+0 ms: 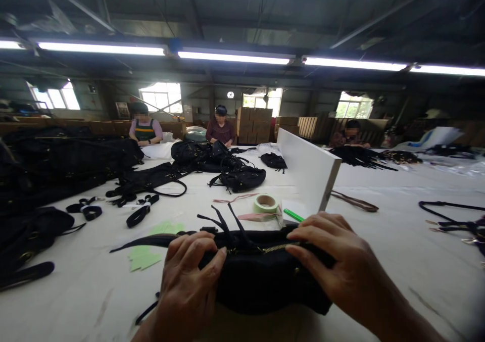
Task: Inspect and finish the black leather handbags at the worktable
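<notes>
A black bag (265, 281) stands on the white table right in front of me, its brass-toothed zipper (278, 247) running along the top. Thin black pull cords stick up from the zipper. My left hand (191, 276) grips the top edge at the left, thumb and fingers closed on the fabric. At the right end, my right hand (333, 256) pinches the top edge beside the zipper, fingers over the far side. A tapered end of the zipper strip (151, 241) extends past my left hand. The bag's underside is in shadow.
Beyond the bag lie a roll of pale tape (265, 204), a green pen (293, 214) and green paper slips (142, 258). Black straps (140, 213) and several black bags (238, 179) cover the table farther back. A white divider (308, 162) stands at right. Co-workers (220, 127) sit opposite.
</notes>
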`<state>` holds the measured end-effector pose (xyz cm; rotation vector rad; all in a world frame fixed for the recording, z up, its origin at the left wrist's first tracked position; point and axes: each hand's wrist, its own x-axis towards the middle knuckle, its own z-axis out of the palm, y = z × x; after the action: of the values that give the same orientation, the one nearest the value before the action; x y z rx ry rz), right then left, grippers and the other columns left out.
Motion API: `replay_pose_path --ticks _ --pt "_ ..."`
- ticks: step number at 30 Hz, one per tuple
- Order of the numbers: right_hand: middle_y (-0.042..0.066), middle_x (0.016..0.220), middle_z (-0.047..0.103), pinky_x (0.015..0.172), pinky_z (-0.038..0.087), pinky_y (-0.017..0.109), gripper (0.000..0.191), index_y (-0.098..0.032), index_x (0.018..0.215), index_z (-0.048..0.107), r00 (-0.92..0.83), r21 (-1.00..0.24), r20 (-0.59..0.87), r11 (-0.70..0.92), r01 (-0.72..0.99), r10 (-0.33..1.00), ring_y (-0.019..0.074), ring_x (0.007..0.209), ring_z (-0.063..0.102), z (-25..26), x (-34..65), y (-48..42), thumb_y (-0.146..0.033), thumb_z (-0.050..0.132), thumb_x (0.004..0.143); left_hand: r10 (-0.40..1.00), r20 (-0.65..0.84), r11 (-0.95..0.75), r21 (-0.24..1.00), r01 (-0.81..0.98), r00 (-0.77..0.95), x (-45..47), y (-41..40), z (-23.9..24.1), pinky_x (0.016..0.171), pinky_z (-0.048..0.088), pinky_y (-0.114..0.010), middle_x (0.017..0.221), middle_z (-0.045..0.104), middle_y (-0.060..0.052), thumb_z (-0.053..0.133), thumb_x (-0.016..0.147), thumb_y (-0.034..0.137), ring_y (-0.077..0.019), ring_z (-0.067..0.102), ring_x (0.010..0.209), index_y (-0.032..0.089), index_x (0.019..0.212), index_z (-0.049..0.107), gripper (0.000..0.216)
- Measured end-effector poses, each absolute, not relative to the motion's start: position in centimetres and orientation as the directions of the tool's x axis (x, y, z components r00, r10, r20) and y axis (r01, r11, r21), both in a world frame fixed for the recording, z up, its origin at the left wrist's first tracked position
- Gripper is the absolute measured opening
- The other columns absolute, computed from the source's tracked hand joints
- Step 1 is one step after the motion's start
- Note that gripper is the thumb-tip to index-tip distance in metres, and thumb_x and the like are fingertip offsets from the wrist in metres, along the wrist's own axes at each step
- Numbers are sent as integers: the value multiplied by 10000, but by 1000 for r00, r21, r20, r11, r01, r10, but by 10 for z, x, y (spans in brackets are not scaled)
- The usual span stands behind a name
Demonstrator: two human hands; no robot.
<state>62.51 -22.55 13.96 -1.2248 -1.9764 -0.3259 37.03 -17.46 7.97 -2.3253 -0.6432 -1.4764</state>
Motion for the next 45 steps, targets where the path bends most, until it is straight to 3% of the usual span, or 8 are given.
replay_pose_path --ticks 8,13,23,31,38,40,43,45 --pt "-15 774 637 808 337 355 242 -204 656 618 -314 -84 582 439 894 750 191 750 549 143 579 -211 -241 857 664 207 906 -846 -23 533 368 370 -185 77 844 406 -443 926 571 -107 546 771 -70 -247 541 1004 102 993 658 302" --pt "0 715 607 776 329 338 203 -175 641 573 -326 -20 559 406 914 762 178 683 523 142 574 -211 -145 769 684 229 891 -828 -33 559 392 367 -188 70 862 398 -439 938 567 -97 553 779 -49 -241 530 1014 123 1035 647 322" --pt "44 716 527 752 320 361 159 -188 697 526 -278 113 762 302 946 585 226 708 472 134 584 -233 -130 474 836 231 894 -800 -50 599 383 374 -196 70 801 404 -389 876 570 -82 528 791 -28 -188 514 844 128 1003 654 291" --pt "24 677 515 743 330 377 228 -215 710 481 -113 141 834 -11 990 541 226 670 494 130 651 -246 -316 435 909 256 898 -770 -35 638 358 372 -201 65 811 420 -376 891 574 -73 548 777 -29 -186 529 859 145 1019 643 312" --pt "42 722 570 735 351 393 297 -209 760 515 9 93 830 -153 984 558 242 689 530 125 674 -253 -421 397 931 238 897 -747 -76 660 373 376 -200 65 835 417 -368 879 586 -56 516 817 13 -184 547 877 164 1013 636 275" --pt "88 846 611 775 356 413 277 -177 893 566 -38 102 857 -97 990 514 277 811 558 131 660 -259 -408 422 945 249 896 -738 -70 671 367 376 -200 65 836 421 -365 878 589 -51 522 814 14 -180 551 874 172 1018 632 280" --pt "112 1039 622 882 357 424 279 -167 1106 578 -261 125 807 278 952 530 286 988 546 134 630 -265 -379 526 931 268 876 -744 -76 664 400 375 -203 66 841 425 -371 895 591 -56 534 792 -1 -184 554 886 176 1037 626 316" --pt "81 1040 635 926 343 408 215 -186 1110 592 -380 65 723 491 869 577 252 985 547 128 612 -263 -289 528 932 290 862 -767 -51 640 417 373 -207 70 844 431 -381 918 583 -69 523 787 -1 -190 549 897 172 1047 625 328"
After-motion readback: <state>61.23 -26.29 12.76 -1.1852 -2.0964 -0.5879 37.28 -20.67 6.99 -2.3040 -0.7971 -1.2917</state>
